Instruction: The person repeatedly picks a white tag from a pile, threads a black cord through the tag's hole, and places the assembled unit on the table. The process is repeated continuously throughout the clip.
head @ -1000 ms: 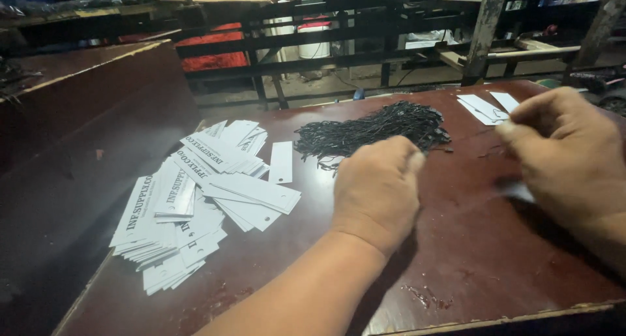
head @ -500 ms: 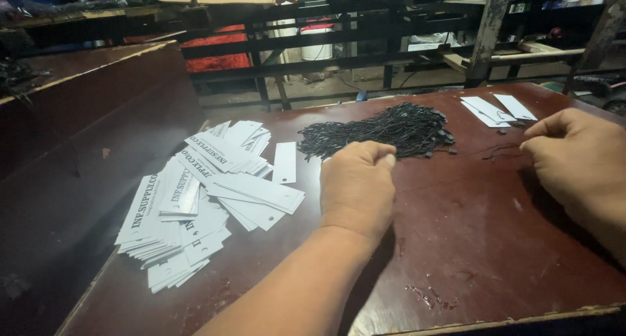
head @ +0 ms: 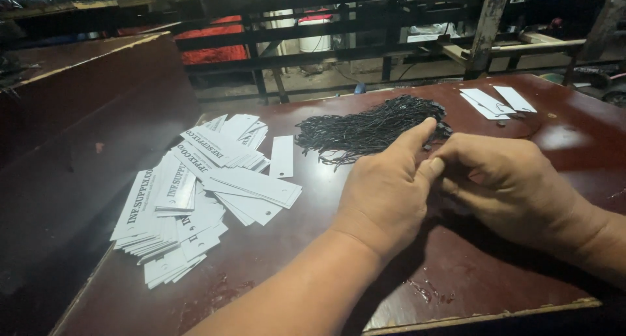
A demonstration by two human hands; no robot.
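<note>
Both hands meet fingertip to fingertip above the dark red wooden surface [head: 495, 271]. The left hand [head: 385, 192] and right hand [head: 508, 179] grips look pinched; whatever they hold is hidden. The bundle of thin black strings [head: 368, 128] lies just beyond.

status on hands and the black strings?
Left hand and right hand meet fingertip to fingertip; held item hidden. Black string pile just beyond them. White tags heaped left, nothing between.
</note>
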